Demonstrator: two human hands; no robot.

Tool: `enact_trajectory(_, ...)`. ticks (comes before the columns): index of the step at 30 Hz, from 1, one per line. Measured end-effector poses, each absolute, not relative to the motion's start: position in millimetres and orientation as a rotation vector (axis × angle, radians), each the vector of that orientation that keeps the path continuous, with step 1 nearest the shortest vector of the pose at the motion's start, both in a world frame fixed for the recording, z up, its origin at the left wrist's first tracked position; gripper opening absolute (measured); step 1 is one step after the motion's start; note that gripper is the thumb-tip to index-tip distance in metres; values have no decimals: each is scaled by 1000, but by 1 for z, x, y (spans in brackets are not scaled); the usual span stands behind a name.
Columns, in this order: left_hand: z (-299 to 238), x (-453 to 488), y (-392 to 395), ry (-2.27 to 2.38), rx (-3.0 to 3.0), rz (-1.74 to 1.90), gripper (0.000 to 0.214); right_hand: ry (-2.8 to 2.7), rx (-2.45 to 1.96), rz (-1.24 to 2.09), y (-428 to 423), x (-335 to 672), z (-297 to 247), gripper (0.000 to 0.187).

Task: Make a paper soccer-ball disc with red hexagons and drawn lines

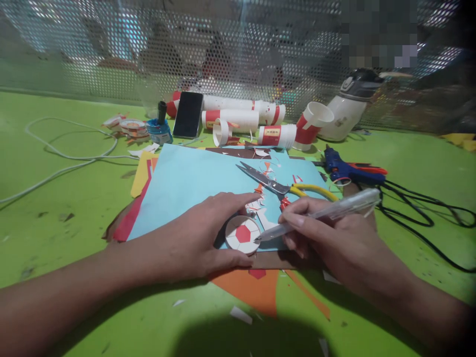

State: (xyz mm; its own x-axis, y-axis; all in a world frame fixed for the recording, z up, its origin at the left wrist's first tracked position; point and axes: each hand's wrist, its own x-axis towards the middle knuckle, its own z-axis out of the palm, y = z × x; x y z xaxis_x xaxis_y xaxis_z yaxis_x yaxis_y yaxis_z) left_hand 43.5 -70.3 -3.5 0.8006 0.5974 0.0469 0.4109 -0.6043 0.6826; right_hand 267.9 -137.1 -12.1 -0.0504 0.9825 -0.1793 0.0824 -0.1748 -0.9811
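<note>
My left hand [210, 238] curves round a small white disc [231, 233], thumb at its near edge and fingers at its far side. A red pentagon sits in the disc's middle, with dark lines running out from it like a football. My right hand [330, 238] grips a pen [334, 207] with a clear cap on its back end, and the tip meets the disc's right edge. Beneath lies a light blue paper sheet [178, 183]. Beyond my right hand rest scissors [267, 181] with yellow handles, among white and orange paper scraps.
Behind the paper stand a black phone [188, 115], red and white paper cups [277, 135] and a white jug [342, 114]. A blue glue gun [345, 168] with a black cord [416, 218] lies right. A pale cable [70, 171] loops at left. Orange paper [253, 292] pokes out in front.
</note>
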Motion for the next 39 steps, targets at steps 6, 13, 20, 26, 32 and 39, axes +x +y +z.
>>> enact_trajectory(6,-6,44,-72,816,2315,378,78,-1239,-1342,1366,-137,269,-13,19)
enact_trajectory(13,-5,44,-72,834,2338,353,79,-1409,-1377,1297,-138,270,-10,18)
enact_trajectory(20,-6,43,-71,823,2335,353,79,-1487,-1418,1270,-139,267,-6,21)
enact_trajectory(26,-6,42,-71,817,2340,352,80,-1506,-1441,1275,-138,265,-2,21)
enact_trajectory(32,-8,40,-70,807,2368,353,79,-1545,-1438,1277,-137,265,-1,21)
enact_trajectory(39,-8,42,-70,802,2378,343,76,-1545,-1445,1260,-138,265,0,20)
